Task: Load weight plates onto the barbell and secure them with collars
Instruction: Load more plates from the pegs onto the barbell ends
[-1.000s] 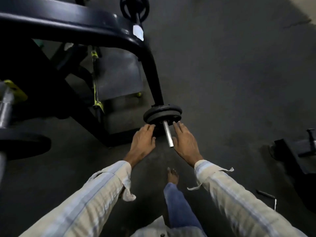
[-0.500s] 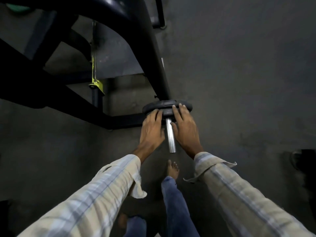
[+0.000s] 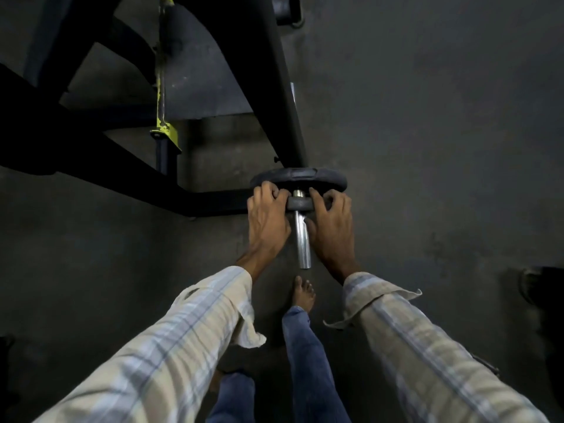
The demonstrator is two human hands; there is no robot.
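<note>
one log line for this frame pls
phase: handling plates | left hand: gripping small plate | right hand: gripping same plate | peg: large plate behind | collar: none seen

You will find no legible text, number, brand or sign anywhere in this view. The rim of the large weight plate point(image 3: 298, 176) carries a raised rectangular panel, but nothing on it can be read in the dim light.
</note>
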